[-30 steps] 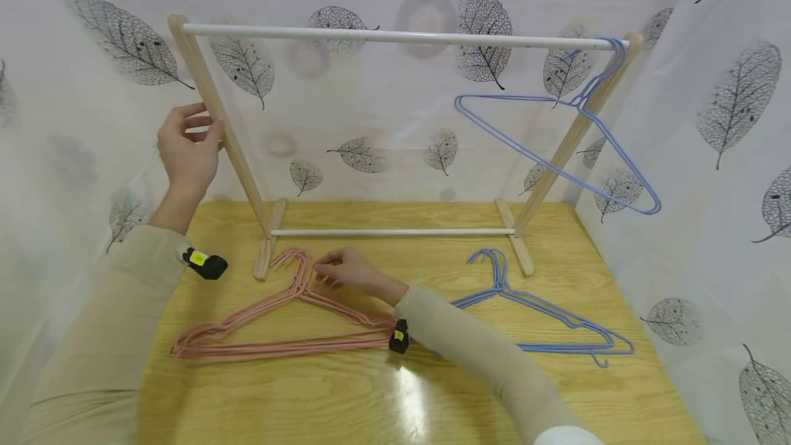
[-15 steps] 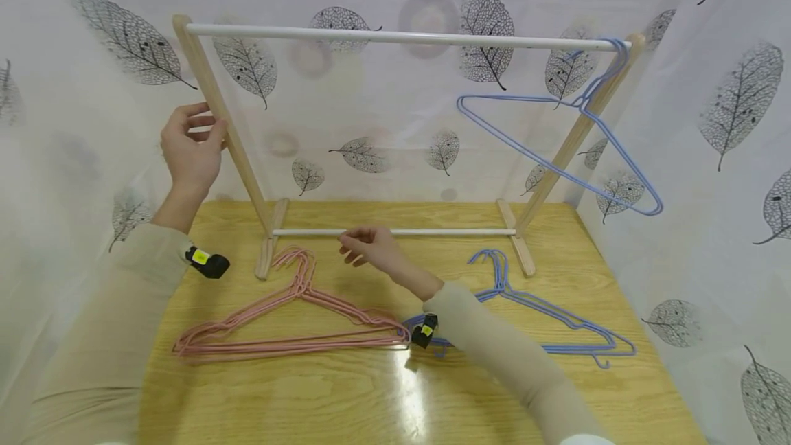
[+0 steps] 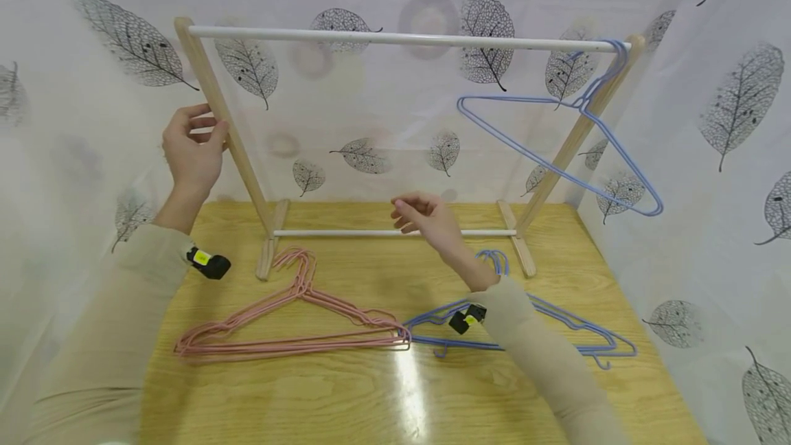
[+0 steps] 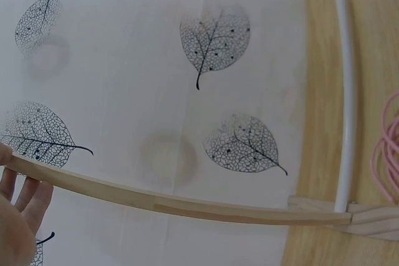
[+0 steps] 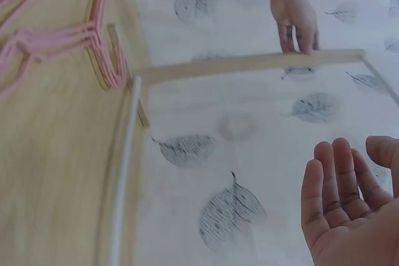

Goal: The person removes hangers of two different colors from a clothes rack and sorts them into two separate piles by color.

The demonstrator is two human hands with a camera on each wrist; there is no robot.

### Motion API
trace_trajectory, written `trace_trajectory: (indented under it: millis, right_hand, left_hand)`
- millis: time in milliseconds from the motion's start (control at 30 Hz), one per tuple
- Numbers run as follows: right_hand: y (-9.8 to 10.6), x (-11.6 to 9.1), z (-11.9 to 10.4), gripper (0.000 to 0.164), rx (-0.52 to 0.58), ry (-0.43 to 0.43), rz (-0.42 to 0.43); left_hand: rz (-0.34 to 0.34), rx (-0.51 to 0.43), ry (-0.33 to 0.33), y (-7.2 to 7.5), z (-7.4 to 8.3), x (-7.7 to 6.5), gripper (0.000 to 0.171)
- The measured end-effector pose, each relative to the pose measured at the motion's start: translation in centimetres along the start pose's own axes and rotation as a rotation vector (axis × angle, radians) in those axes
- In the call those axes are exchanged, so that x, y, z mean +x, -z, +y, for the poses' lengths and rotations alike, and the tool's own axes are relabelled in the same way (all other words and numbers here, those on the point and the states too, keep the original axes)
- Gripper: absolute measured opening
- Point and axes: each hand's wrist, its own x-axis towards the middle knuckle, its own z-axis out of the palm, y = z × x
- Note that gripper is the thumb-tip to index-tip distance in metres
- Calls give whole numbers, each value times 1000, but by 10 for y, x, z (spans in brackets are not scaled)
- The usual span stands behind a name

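My left hand (image 3: 194,153) grips the left wooden post (image 3: 241,160) of a clothes rack, thumb in front and fingers behind it. The left wrist view shows that hand at the edge, holding the post (image 4: 156,202). My right hand (image 3: 432,225) hangs in the air before the rack's lower white rod (image 3: 334,233), with relaxed fingers and nothing in them. In the right wrist view its palm (image 5: 349,222) is turned up. Two blue hangers (image 3: 583,103) hang at the right end of the top rod (image 3: 395,38). Pink hangers (image 3: 300,287) lie stacked on the table.
More blue hangers (image 3: 608,344) lie on the table's right side, partly hidden by my right arm; their left ends meet the pink stack. The wooden table (image 3: 309,404) ends at leaf-patterned white sheeting (image 3: 383,108) behind and on both sides.
My right hand has moved right and upward from beside the pink hangers' hooks, carrying nothing. My left hand has stayed on the post, and the hangers lie as before.
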Motion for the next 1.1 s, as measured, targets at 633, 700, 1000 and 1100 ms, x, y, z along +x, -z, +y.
trace_trajectory:
  millis: [633, 700, 1000, 1100]
  right_hand:
    - [162, -21, -89, 15, -35, 248, 375]
    - [176, -21, -99, 15, -31, 253, 405]
    - [225, -16, -129, 14, -54, 278, 512]
    - [237, -15, -134, 15, -59, 291, 534]
  left_hand:
    - [5, 12, -5, 0, -1, 1, 31]
    - [4, 16, -6, 0, -1, 1, 31]
    - [2, 8, -4, 0, -1, 1, 31]
    - [-1, 9, -2, 0, 0, 0, 31]
